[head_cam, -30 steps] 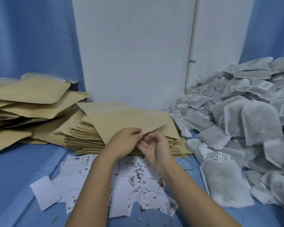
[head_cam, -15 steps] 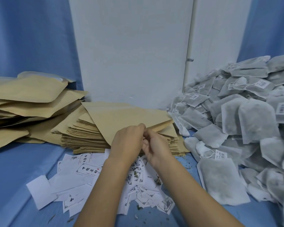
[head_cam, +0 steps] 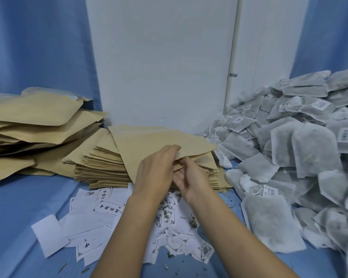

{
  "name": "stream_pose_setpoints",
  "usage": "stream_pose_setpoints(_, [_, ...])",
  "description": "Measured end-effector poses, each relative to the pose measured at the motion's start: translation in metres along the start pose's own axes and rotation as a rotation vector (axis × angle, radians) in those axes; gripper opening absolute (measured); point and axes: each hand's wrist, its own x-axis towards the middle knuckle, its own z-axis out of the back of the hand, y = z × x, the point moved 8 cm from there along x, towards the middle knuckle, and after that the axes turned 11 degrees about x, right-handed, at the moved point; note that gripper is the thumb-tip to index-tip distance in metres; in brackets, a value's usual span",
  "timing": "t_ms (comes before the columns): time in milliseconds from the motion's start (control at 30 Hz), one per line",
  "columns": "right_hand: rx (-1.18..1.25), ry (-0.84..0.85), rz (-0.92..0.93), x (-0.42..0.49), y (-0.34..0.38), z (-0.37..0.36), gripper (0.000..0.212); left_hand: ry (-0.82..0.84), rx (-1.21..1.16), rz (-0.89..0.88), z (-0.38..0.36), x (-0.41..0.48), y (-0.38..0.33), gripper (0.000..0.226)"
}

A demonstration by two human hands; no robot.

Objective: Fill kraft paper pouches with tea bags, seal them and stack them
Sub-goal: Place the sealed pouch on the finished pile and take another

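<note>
Pouch [head_cam: 149, 141] at frame centre, atop a stack [head_cam: 100, 167] on blue cloth [head_cam: 28, 197] before a white wall [head_cam: 159, 67], long axis roughly left-right, corner pointing right, left hand [head_cam: 157, 167] and right hand [head_cam: 191, 181] together pinching its near edge.

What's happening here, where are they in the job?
A person has both hands on the top kraft pouch of the empty stack: left hand grips its near edge from above, right hand pinches it from below, apparently opening it. No tea bag picked up yet. Filled pouches are piled at left, tea bags at right, printed slips in front.
</note>
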Motion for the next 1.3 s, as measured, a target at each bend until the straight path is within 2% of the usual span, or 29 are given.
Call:
stream_pose_setpoints(133, [-0.115, 0.026, 0.029, 0.003, 0.002, 0.002, 0.005, 0.064, -0.095, -0.035, -0.006, -0.002, -0.001, 0.044])
stream_pose_setpoints(267, [-0.459, -0.043, 0.265, 0.007, 0.024, 0.012, 0.018, 0.12, -0.136, -0.039, -0.014, -0.002, 0.001, 0.052])
stream_pose_setpoints(333, [-0.563, -0.108, 0.318, 0.007, 0.033, 0.018, 0.017, 0.096, -0.116, -0.034, -0.012, -0.002, 0.005, 0.055])
stream_pose_setpoints(467, [-0.549, -0.168, 0.311, 0.01, 0.043, 0.029, 0.013, -0.01, -0.061, 0.063, -0.001, -0.002, 0.029, 0.059])
stream_pose_setpoints(600, [-0.622, -0.114, 0.291, 0.011, 0.041, 0.023, 0.016, 0.069, -0.005, 0.109, -0.01, -0.004, 0.027, 0.057])
stream_pose_setpoints(700, [-0.484, -0.033, 0.17, 0.01, 0.033, 0.018, 0.011, 0.073, 0.093, 0.197, -0.014, -0.006, 0.033, 0.042])
stream_pose_setpoints(767, [-0.458, -0.005, 0.131, 0.011, 0.033, 0.017, 0.015, 0.039, 0.1, 0.241, -0.011, -0.007, 0.041, 0.036])
stream_pose_setpoints(867, [-0.431, -0.073, 0.127, 0.009, 0.036, 0.022, 0.016, 0.049, 0.118, 0.213, -0.009, -0.009, 0.043, 0.042])
stream_pose_setpoints(933, [-0.334, -0.142, 0.202, 0.007, 0.045, 0.029, 0.019, 0.014, 0.107, 0.218, -0.002, -0.009, 0.043, 0.045])
stream_pose_setpoints(1000, [-0.255, -0.149, 0.292, 0.004, 0.053, 0.03, 0.024, -0.072, 0.056, 0.226, 0.007, -0.009, 0.043, 0.047])
stream_pose_setpoints(1100, [-0.208, -0.075, 0.371, 0.001, 0.055, 0.019, 0.027, -0.229, -0.107, 0.212, 0.018, -0.011, 0.038, 0.053])
stream_pose_setpoints(1200, [-0.429, 0.079, 0.388, -0.002, 0.045, 0.0, 0.018, -0.313, -0.346, 0.289, 0.022, -0.011, 0.036, 0.051])
stream_pose_setpoints(1300, [-0.62, 0.343, 0.48, -0.014, 0.036, -0.032, 0.041, -0.327, -0.713, 0.463, 0.014, -0.008, 0.036, 0.039])
